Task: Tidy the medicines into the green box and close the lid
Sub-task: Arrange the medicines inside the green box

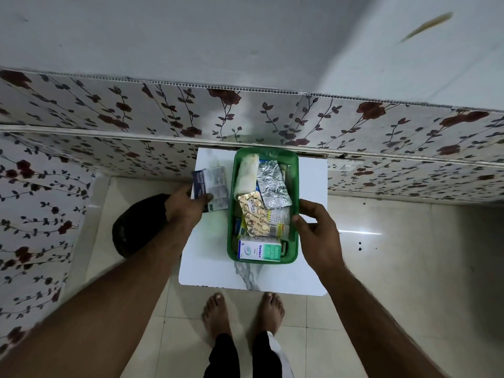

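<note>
A green box (294, 181) stands open on a small white table (207, 257). Inside lie a white bandage roll (246, 173), a silver foil strip (272, 186), a gold tablet strip (252, 211) and a white-and-green Optibex carton (259, 251). My left hand (185, 205) is to the left of the box, gripping a bundle of blister strips and a blue packet (211, 186) above the table. My right hand (316, 227) rests at the box's right rim, thumb and fingers around the edge. No lid is visible.
A dark rounded object (136, 227) sits on the floor left of the table, partly behind my left forearm. Floral-patterned wall panels (109, 113) run behind and to the left. My bare feet (242, 312) stand on the tiled floor in front of the table.
</note>
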